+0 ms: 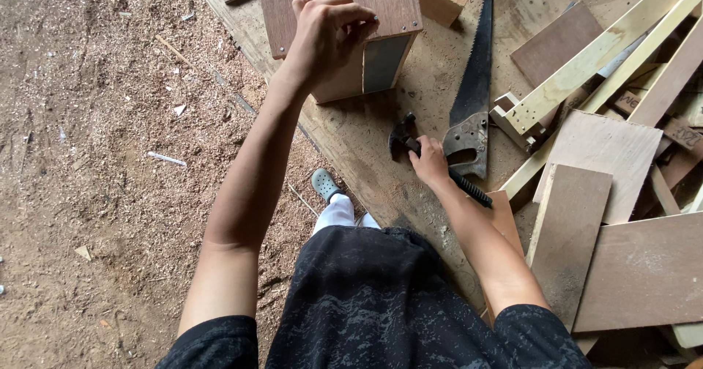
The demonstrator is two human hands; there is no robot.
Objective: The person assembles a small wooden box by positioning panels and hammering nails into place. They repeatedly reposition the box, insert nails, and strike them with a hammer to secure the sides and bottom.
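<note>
Head view looking straight down: left hand (326,32) sits on top of a small plywood box (344,25) on the bench (381,171), fingers curled over its top panel near the edge. Right hand (430,162) is closed around a claw hammer (432,160) lying on the bench – black grip sticking out behind the wrist. A handsaw (474,83) lies just beside it, touching or nearly so. Scrap boards (608,193) piled to the right, sawdust floor (110,157) on the left.
</note>
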